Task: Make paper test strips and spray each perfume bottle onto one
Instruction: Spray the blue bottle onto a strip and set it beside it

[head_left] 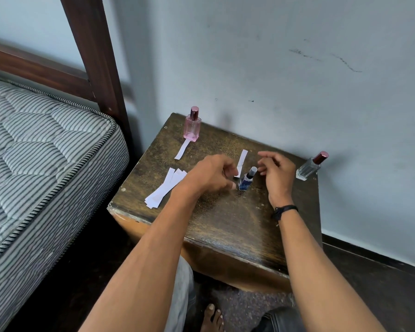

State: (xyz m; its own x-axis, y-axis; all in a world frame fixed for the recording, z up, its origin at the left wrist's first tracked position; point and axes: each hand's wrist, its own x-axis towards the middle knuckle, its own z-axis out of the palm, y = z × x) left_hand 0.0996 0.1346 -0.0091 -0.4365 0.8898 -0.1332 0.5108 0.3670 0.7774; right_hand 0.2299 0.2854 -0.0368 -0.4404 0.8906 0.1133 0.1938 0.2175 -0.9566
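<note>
A small blue perfume bottle [246, 180] with a clear cap stands mid-table between my hands. My left hand [211, 174] is curled just left of it, thumb near the bottle's base. Its fingertips reach the near end of a white paper strip [241, 161] lying behind the bottle; whether they pinch it is hidden. My right hand [277, 171] hovers right of the bottle's cap, fingers apart and holding nothing. A pink bottle [192, 127] stands at the back left with a strip [182, 149] in front of it. A clear bottle [309, 167] with a dark red cap stands at the right edge.
A pile of several spare strips [164, 188] lies near the left edge of the worn wooden table [225, 216]. The table stands against a pale wall. A striped mattress [46, 152] and a dark bed post [94, 51] are to the left. My bare foot [212, 318] shows below.
</note>
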